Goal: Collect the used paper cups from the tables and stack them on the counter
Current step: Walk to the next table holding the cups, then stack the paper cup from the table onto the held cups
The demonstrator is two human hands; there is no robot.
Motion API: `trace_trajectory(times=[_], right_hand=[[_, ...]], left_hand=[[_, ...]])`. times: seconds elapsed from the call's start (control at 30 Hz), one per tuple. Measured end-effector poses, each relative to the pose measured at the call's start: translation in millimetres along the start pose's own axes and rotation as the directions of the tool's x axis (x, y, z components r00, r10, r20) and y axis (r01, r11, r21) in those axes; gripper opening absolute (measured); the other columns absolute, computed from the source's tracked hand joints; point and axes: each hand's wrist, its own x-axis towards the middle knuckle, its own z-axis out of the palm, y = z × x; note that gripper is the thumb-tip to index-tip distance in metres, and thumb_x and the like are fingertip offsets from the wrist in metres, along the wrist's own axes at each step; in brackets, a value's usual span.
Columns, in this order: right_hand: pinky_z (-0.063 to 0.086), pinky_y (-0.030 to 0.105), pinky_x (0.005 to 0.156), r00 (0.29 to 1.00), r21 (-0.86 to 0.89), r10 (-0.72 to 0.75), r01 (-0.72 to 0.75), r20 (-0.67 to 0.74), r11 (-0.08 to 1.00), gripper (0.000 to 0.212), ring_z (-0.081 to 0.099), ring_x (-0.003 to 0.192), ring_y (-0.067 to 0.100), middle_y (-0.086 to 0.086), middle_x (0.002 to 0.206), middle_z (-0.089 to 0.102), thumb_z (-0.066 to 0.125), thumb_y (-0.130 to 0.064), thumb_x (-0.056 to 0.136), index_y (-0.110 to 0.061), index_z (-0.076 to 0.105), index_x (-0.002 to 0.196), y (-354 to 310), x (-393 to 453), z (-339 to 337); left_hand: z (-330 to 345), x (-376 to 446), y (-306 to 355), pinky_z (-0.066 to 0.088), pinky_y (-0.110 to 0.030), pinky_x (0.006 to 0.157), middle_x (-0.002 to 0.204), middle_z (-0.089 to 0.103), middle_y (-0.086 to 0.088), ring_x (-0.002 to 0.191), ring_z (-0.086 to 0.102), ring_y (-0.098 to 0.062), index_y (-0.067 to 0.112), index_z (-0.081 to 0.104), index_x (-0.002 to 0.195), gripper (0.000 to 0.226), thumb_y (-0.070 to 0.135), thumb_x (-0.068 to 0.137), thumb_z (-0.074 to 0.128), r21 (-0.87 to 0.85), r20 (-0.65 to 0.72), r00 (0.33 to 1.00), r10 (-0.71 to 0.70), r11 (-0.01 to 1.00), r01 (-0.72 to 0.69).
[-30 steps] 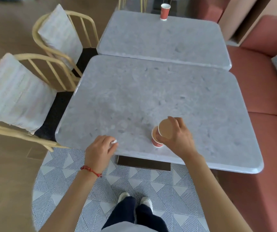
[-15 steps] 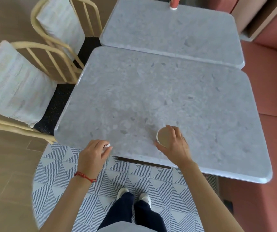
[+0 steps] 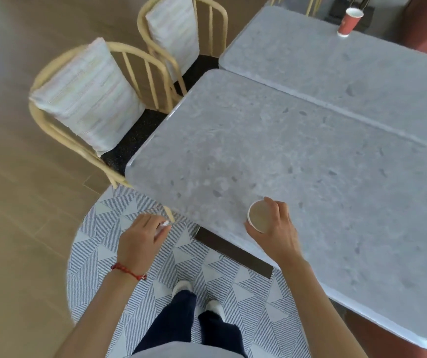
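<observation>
I'm gripping the paper cup (image 3: 258, 216) upright in my right hand (image 3: 275, 229) over the near table (image 3: 259, 140); the second cup (image 3: 349, 21) is standing far ahead-right, my left hand (image 3: 140, 241) pinching something small and white

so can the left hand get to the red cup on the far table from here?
Probably not: the red cup stands at the far table's far edge, and the left hand already pinches something small and white.

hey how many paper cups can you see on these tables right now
2. One paper cup is in the right hand, over the near table's front edge. A red cup stands at the far table's far edge. Another may be nested, hidden, inside the held one.
</observation>
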Motion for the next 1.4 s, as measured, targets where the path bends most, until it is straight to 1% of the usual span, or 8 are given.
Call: trace_trajectory(times=[0.27, 0.4, 0.57, 0.67, 0.8, 0.93, 1.07, 1.4], right_hand=[[0.047, 0.040, 0.083, 0.953, 0.042, -0.269, 0.266, 0.138, 0.963, 0.075, 0.052, 0.107, 0.026, 0.000, 0.127, 0.041, 0.072, -0.046, 0.071, -0.021, 0.037, 0.132, -84.6, 5.2, 34.8], [0.048, 0.039, 0.082, 0.897, 0.056, -0.379, 0.377, 0.228, 0.925, 0.074, 0.050, 0.107, 0.023, -0.002, 0.129, 0.038, 0.069, -0.050, 0.073, -0.023, 0.034, 0.132, -147.7, 8.8, 64.1], [0.046, 0.036, 0.079, 0.805, 0.098, -0.519, 0.514, 0.288, 0.852, 0.073, 0.048, 0.104, 0.018, -0.003, 0.125, 0.038, 0.069, -0.048, 0.073, -0.023, 0.034, 0.132, -240.5, 12.3, 120.5], [0.045, 0.030, 0.077, 0.762, 0.107, -0.558, 0.557, 0.330, 0.824, 0.075, 0.046, 0.104, 0.015, -0.005, 0.125, 0.036, 0.068, -0.051, 0.073, -0.025, 0.030, 0.132, -298.9, 12.7, 159.4], [0.052, 0.037, 0.074, 0.704, 0.129, -0.625, 0.623, 0.338, 0.771, 0.072, 0.048, 0.102, 0.015, -0.004, 0.122, 0.039, 0.068, -0.052, 0.072, -0.023, 0.035, 0.129, -372.6, 14.3, 208.5], [0.046, 0.031, 0.070, 0.662, 0.127, -0.660, 0.666, 0.355, 0.736, 0.073, 0.048, 0.097, 0.014, -0.003, 0.121, 0.038, 0.067, -0.051, 0.074, -0.021, 0.034, 0.132, -437.9, 20.3, 244.6], [0.043, 0.028, 0.072, 0.620, 0.119, -0.674, 0.695, 0.400, 0.710, 0.074, 0.048, 0.102, 0.015, -0.003, 0.126, 0.036, 0.066, -0.050, 0.075, -0.022, 0.031, 0.133, -492.1, 39.5, 276.8], [0.045, 0.029, 0.070, 0.549, 0.182, -0.735, 0.738, 0.398, 0.650, 0.071, 0.048, 0.096, 0.014, -0.003, 0.117, 0.041, 0.071, -0.044, 0.072, -0.021, 0.036, 0.129, -618.6, 133.7, 356.9]], left_hand=[[-38.0, -52.8, -50.0, 0.050, -0.026, 0.048, 0.075, 0.065, -0.006, 0.068, 0.060, -0.022, 0.006, 0.065, 0.080, 0.062, 0.051, 0.095, 0.024, 0.026, -0.116, 0.973, -0.197, 0.979, 0.201], [-59.6, -78.7, -101.6, 0.052, -0.035, 0.052, 0.076, 0.064, -0.004, 0.069, 0.058, -0.022, 0.012, 0.060, 0.085, 0.055, 0.054, 0.094, 0.026, -0.016, -0.162, 0.933, -0.322, 0.946, 0.324], [-105.9, -110.4, -172.1, 0.051, -0.028, 0.049, 0.075, 0.064, -0.004, 0.064, 0.059, -0.020, 0.008, 0.064, 0.080, 0.034, 0.037, 0.085, 0.046, 0.042, -0.272, 0.863, -0.425, 0.891, 0.452], [-137.3, -131.0, -222.6, 0.048, -0.025, 0.045, 0.074, 0.064, -0.003, 0.063, 0.059, -0.018, 0.008, 0.066, 0.079, 0.035, 0.037, 0.084, 0.046, 0.066, -0.313, 0.810, -0.496, 0.839, 0.540], [-175.4, -155.3, -289.9, 0.048, -0.027, 0.040, 0.073, 0.062, 0.000, 0.070, 0.053, -0.011, 0.010, 0.065, 0.078, 0.054, 0.051, 0.092, 0.032, 0.046, -0.372, 0.746, -0.552, 0.792, 0.609], [-204.7, -165.7, -346.0, 0.046, -0.027, 0.039, 0.071, 0.061, -0.001, 0.065, 0.059, -0.018, 0.009, 0.065, 0.074, 0.036, 0.036, 0.084, 0.043, 0.034, -0.397, 0.666, -0.632, 0.715, 0.698], [-217.7, -162.4, -396.6, 0.045, -0.026, 0.041, 0.073, 0.061, -0.001, 0.066, 0.055, -0.014, 0.010, 0.065, 0.075, 0.036, 0.036, 0.082, 0.043, 0.025, -0.414, 0.601, -0.683, 0.651, 0.758], [-245.5, -94.7, -528.9, 0.040, -0.022, 0.044, 0.072, 0.062, -0.002, 0.066, 0.056, -0.016, 0.011, 0.065, 0.076, 0.034, 0.035, 0.081, 0.043, 0.034, -0.462, 0.534, -0.708, 0.587, 0.809]])
